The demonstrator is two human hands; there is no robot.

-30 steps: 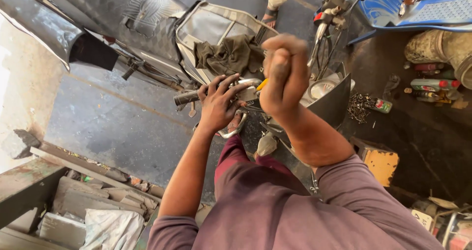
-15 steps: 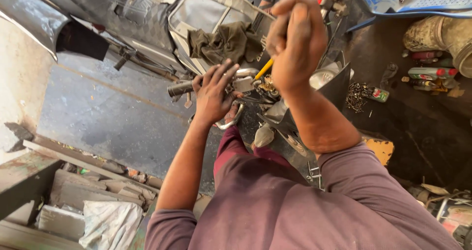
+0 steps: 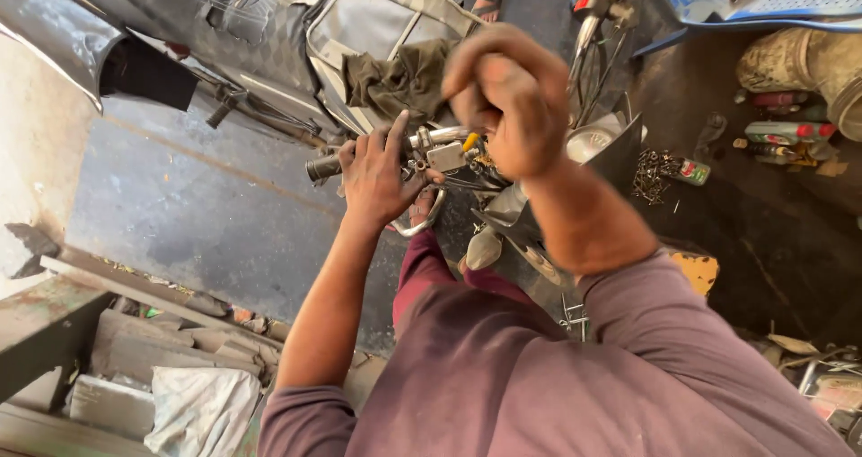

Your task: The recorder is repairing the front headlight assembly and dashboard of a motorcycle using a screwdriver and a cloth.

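Leftmost, at about 9 o'clock from the hands, a black rubber handlebar grip [image 3: 323, 167] ends a motorcycle handlebar [image 3: 422, 145] whose long axis runs nearly level across the middle of the view, the grip end pointing toward 9 o'clock and the chrome tube rising slightly toward 3 o'clock. The left hand [image 3: 377, 174] lies over the bar just beside the grip, its fingers [image 3: 392, 134] spread and pressed against the tube and the grey switch housing [image 3: 446, 155], not wrapped fully round it. Below the palm, at 6 o'clock, a curved chrome lever [image 3: 420, 224] loops out; where it joins the bar is hidden by the hand. At 12 o'clock from the bar an olive rag [image 3: 395, 80] lies on a grey motorcycle seat [image 3: 359, 17].

Further right, the right hand [image 3: 507, 98] hovers close above the housing with its fingers curled tightly closed; a yellow bit [image 3: 470, 140] shows under it, but what the hand grips cannot be made out, since its back faces the camera. The bar's right end is covered by that hand and forearm. At 3 o'clock, a pile of dark screws [image 3: 654, 170] and several cans [image 3: 781, 132] sit on the oily floor [image 3: 763, 241], small and hard to identify.
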